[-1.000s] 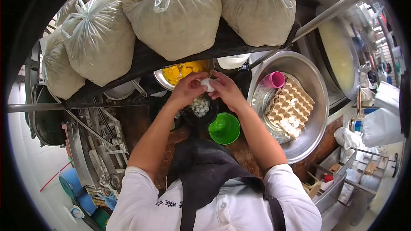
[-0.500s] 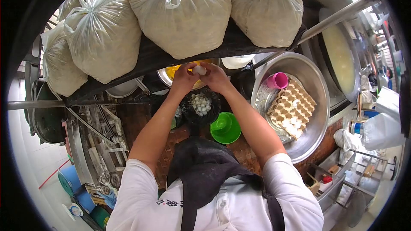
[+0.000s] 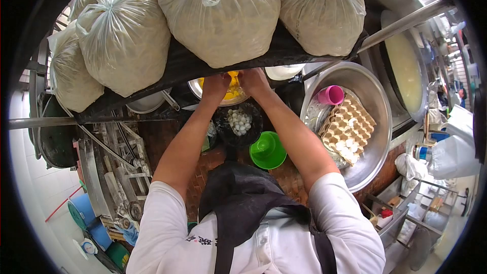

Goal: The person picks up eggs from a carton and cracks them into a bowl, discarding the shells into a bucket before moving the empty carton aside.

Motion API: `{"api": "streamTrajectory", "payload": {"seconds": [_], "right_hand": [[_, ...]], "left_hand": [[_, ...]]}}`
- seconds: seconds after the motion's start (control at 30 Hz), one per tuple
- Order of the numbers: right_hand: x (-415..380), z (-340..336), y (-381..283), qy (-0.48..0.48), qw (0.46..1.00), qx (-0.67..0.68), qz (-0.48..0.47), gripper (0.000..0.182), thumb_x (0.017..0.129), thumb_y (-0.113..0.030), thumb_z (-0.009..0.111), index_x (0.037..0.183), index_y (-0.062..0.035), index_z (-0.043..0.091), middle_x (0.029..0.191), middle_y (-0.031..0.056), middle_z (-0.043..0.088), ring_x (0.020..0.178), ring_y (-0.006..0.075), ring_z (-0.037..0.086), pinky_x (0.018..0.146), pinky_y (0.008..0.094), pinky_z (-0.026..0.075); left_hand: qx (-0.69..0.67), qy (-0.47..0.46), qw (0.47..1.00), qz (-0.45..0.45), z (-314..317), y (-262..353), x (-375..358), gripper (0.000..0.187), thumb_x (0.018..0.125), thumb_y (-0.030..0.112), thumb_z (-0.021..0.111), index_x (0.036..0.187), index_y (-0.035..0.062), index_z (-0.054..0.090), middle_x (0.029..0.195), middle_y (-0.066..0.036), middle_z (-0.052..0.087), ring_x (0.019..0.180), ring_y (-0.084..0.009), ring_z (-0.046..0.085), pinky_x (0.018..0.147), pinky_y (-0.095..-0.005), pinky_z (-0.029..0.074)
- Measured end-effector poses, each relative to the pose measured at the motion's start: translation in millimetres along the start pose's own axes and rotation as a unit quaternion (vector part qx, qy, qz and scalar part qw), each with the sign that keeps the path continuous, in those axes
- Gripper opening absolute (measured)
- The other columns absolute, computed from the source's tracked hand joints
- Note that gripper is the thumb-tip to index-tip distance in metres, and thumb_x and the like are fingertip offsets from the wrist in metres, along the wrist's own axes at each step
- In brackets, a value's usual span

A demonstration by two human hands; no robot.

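**Cracking eggs over the bowl**

While both hands meet over the metal bowl (image 3: 195, 87) of yolks (image 3: 232, 91), the left hand (image 3: 217, 82) and right hand (image 3: 252, 79) look pinched together, though the shelf edge hides any egg between them, and its long axis. Best kept low and centred above the bowl; shells (image 3: 239, 122) sit just below.

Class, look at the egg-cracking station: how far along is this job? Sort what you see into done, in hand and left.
Done: yolks already lie in the metal bowl, and a heap of shells fills the black bag. In hand: the left hand and right hand meet over that bowl; the egg itself is hidden. Left: a few white eggs remain in the mostly empty carton.
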State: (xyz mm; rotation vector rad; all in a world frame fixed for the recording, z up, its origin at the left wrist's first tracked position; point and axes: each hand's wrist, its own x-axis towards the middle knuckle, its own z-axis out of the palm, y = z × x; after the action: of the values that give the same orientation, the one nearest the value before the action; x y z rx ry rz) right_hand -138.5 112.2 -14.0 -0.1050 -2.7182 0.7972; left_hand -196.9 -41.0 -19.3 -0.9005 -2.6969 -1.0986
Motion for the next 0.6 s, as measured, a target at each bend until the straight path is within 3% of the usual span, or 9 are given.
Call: {"api": "streamTrajectory", "payload": {"seconds": [0.07, 0.17, 0.27, 0.3, 0.4, 0.47, 0.5, 0.57, 0.6], "right_hand": [[1.2, -17.2, -6.6, -0.084, 0.995, -0.041, 0.036, 0.033, 0.079, -0.015, 0.066, 0.11, -0.0032, 0.065, 0.114, 0.0245, 0.064, 0.113, 0.0382, 0.057, 0.096, 0.0473, 0.047], [-18.1, -42.3, -18.6, -0.079, 0.996, -0.028, 0.029, 0.048, 0.081, -0.012, 0.064, 0.127, -0.0012, 0.057, 0.106, 0.0237, 0.066, 0.107, 0.0378, 0.061, 0.092, 0.0482, 0.048], [-62.3, -67.6, -36.5, 0.005, 0.996, 0.085, -0.011, 0.062, 0.081, -0.014, 0.068, 0.137, 0.0012, 0.046, 0.103, 0.0242, 0.066, 0.105, 0.0391, 0.061, 0.088, 0.0471, 0.05], [-77.4, -68.1, -39.4, -0.042, 0.995, 0.087, 0.025, 0.066, 0.08, -0.014, 0.069, 0.139, 0.0005, 0.043, 0.101, 0.0234, 0.066, 0.102, 0.0394, 0.063, 0.086, 0.0473, 0.051], [-126.3, -51.7, -26.7, -0.137, 0.978, 0.103, 0.115, 0.075, 0.079, -0.015, 0.072, 0.144, -0.0014, 0.038, 0.093, 0.0214, 0.068, 0.091, 0.0402, 0.066, 0.078, 0.0478, 0.052], [-147.9, -40.8, -15.4, -0.145, 0.983, 0.049, 0.103, 0.078, 0.077, -0.018, 0.075, 0.144, -0.0027, 0.038, 0.095, 0.0213, 0.068, 0.088, 0.039, 0.067, 0.074, 0.0468, 0.053], [-155.0, -51.1, -13.7, -0.142, 0.983, 0.029, 0.111, 0.073, 0.078, -0.02, 0.076, 0.141, -0.0025, 0.043, 0.098, 0.0204, 0.069, 0.088, 0.0376, 0.067, 0.073, 0.0454, 0.053], [-181.4, -69.0, 5.5, -0.026, 0.994, 0.035, 0.097, 0.056, 0.08, -0.018, 0.074, 0.13, -0.0017, 0.055, 0.1, 0.019, 0.069, 0.087, 0.0359, 0.067, 0.074, 0.0436, 0.054], [-192.7, -99.3, 11.4, -0.008, 0.984, 0.071, 0.164, 0.046, 0.082, -0.018, 0.071, 0.123, -0.0026, 0.06, 0.099, 0.0179, 0.069, 0.091, 0.0359, 0.066, 0.077, 0.045, 0.053]], "left_hand": [[-0.035, -0.012, 0.999, -0.009, -4.6, 2.0, -0.9, 0.022, 0.082, 0.013, 0.065, 0.1, 0.0001, 0.064, 0.092, -0.02, 0.068, 0.088, -0.0382, 0.066, 0.08, -0.0479, 0.051], [-0.073, -0.038, 0.996, -0.033, -21.2, 20.6, -10.7, 0.031, 0.082, 0.014, 0.066, 0.109, 0.0007, 0.064, 0.095, -0.02, 0.068, 0.087, -0.0375, 0.066, 0.08, -0.0459, 0.052], [-0.175, -0.092, 0.976, -0.096, -33.0, 51.8, -46.1, 0.043, 0.082, 0.014, 0.068, 0.123, 0.0023, 0.06, 0.099, -0.02, 0.068, 0.088, -0.0363, 0.067, 0.081, -0.0436, 0.053], [-0.221, -0.115, 0.961, -0.121, -34.4, 60.0, -60.3, 0.048, 0.082, 0.014, 0.068, 0.128, 0.0029, 0.058, 0.1, -0.021, 0.068, 0.089, -0.036, 0.067, 0.081, -0.0427, 0.053], [-0.173, -0.157, 0.966, -0.107, -5.0, 41.0, -110.3, 0.056, 0.081, 0.013, 0.069, 0.135, 0.0052, 0.053, 0.104, -0.022, 0.068, 0.092, -0.0351, 0.067, 0.081, -0.0416, 0.054], [-0.144, -0.228, 0.947, -0.178, -2.1, 43.5, -122.7, 0.055, 0.081, 0.013, 0.068, 0.134, 0.0057, 0.054, 0.107, -0.022, 0.068, 0.09, -0.0349, 0.068, 0.081, -0.0411, 0.054], [-0.14, -0.25, 0.941, -0.182, -3.1, 46.1, -123.6, 0.054, 0.081, 0.012, 0.069, 0.133, 0.005, 0.055, 0.11, -0.021, 0.068, 0.089, -0.035, 0.069, 0.081, -0.0414, 0.054], [-0.13, -0.252, 0.944, -0.171, 13.6, 35.0, -133.3, 0.053, 0.082, 0.016, 0.071, 0.131, 0.0032, 0.057, 0.108, -0.02, 0.069, 0.088, -0.0317, 0.07, 0.08, -0.0406, 0.054], [-0.134, -0.25, 0.942, -0.179, 8.8, 47.0, -129.8, 0.05, 0.082, 0.019, 0.072, 0.128, 0.002, 0.059, 0.108, -0.018, 0.07, 0.09, -0.0287, 0.07, 0.08, -0.0388, 0.054]]}}
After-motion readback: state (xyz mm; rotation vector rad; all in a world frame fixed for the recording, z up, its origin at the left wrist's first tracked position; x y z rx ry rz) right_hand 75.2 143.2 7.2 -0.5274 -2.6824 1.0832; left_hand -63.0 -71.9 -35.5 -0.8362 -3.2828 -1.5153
